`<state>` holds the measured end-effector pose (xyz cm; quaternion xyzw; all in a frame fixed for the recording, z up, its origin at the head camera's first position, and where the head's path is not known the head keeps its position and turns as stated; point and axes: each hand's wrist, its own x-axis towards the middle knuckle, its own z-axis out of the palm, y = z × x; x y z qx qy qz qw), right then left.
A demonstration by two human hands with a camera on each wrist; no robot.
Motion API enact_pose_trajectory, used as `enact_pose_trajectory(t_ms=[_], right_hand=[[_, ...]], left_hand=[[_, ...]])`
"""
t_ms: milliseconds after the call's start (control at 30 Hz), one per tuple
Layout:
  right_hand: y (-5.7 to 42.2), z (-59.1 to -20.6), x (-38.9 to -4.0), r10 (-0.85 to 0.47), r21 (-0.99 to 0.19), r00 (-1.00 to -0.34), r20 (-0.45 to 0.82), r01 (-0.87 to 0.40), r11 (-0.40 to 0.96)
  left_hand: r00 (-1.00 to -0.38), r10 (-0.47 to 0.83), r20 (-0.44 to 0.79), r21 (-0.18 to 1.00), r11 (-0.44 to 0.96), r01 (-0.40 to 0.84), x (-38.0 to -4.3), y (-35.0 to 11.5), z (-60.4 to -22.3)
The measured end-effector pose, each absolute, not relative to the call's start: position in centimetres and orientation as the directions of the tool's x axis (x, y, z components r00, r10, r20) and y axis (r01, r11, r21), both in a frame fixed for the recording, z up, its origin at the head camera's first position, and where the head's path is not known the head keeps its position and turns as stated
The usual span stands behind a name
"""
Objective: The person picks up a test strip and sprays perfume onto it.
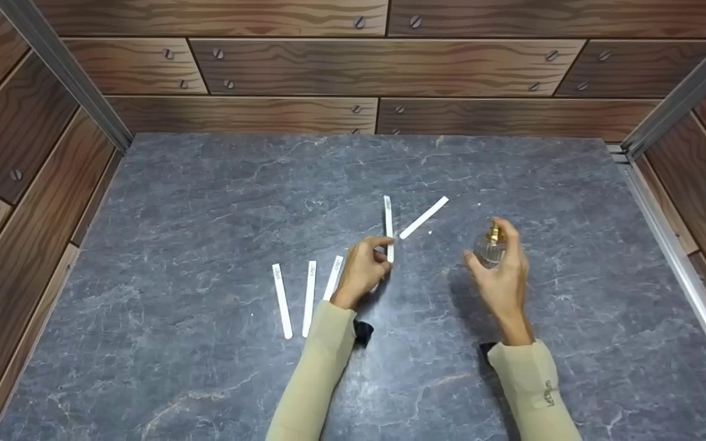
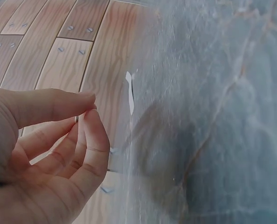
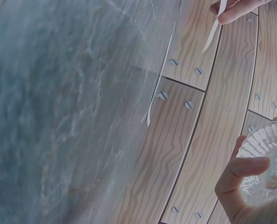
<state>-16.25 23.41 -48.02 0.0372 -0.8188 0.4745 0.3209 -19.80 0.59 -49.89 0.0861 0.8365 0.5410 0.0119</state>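
Observation:
My left hand point(image 1: 362, 269) pinches the lower part of a white perfume test strip point(image 1: 388, 214) between thumb and fingers. The strip has small dark print near its top and is raised off the table. In the left wrist view the same hand point(image 2: 59, 149) hides almost all of it. My right hand point(image 1: 503, 275) holds a clear glass perfume bottle point(image 1: 489, 251) with a gold sprayer point(image 1: 493, 232); a finger lies on top of the sprayer. The ribbed glass base point(image 3: 257, 149) shows in the right wrist view. The bottle is apart from the strip, to its right.
Another strip point(image 1: 424, 217) lies slanted on the dark marbled table point(image 1: 206, 184), beyond the hands. Three printed strips lie at the left: one outermost point(image 1: 282, 300), one beside it point(image 1: 310, 294), one partly behind my left wrist point(image 1: 333, 275). Wood-patterned walls point(image 1: 390, 67) enclose the table.

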Motion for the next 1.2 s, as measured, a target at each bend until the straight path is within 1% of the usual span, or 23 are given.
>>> enact_pose_trajectory(t_ms=[233, 400, 533, 667, 733, 833, 933, 967, 1100, 1200], right_hand=[[23.4, -48.3, -16.3, 0.236, -0.745, -0.792, 0.564, -0.364, 0.560], [23.5, -48.0, -16.3, 0.245, -0.753, -0.793, 0.557, -0.359, 0.551], [23.5, -48.0, -16.2, 0.255, -0.759, -0.793, 0.554, -0.354, 0.547], [23.7, -48.1, -16.2, 0.253, -0.765, -0.802, 0.541, -0.345, 0.543], [23.8, -48.2, -16.1, 0.251, -0.772, -0.811, 0.529, -0.337, 0.539], [23.8, -48.3, -15.9, 0.252, -0.779, -0.818, 0.516, -0.326, 0.536], [23.8, -48.3, -15.9, 0.256, -0.779, -0.818, 0.515, -0.322, 0.538], [23.8, -48.2, -15.9, 0.257, -0.778, -0.816, 0.517, -0.324, 0.538], [23.7, -48.2, -15.9, 0.257, -0.778, -0.812, 0.523, -0.332, 0.534], [23.7, -48.2, -15.9, 0.252, -0.775, -0.810, 0.530, -0.340, 0.533]], left_hand=[[-0.982, 0.180, 0.053, 0.909, 0.399, 0.123, -21.0, 0.7, -50.2], [-0.983, 0.179, 0.050, 0.923, 0.367, 0.114, -22.1, 1.0, -50.3], [-0.986, 0.161, 0.042, 0.922, 0.375, 0.101, -22.7, 1.3, -50.1], [-0.993, 0.115, 0.015, 0.927, 0.372, 0.057, -23.3, 1.6, -50.0], [-0.996, 0.085, -0.025, 0.948, 0.318, 0.003, -23.6, 1.8, -50.1], [-0.990, 0.051, -0.131, 0.981, 0.148, -0.122, -24.0, 2.0, -50.3], [-0.970, 0.045, -0.239, 0.971, -0.019, -0.240, -24.1, 2.1, -50.2], [-0.963, 0.047, -0.266, 0.962, -0.054, -0.269, -24.1, 2.1, -50.2], [-0.940, 0.077, -0.333, 0.932, -0.125, -0.340, -23.8, 1.9, -49.8], [-0.928, 0.110, -0.357, 0.918, -0.144, -0.370, -23.5, 1.7, -49.5]])
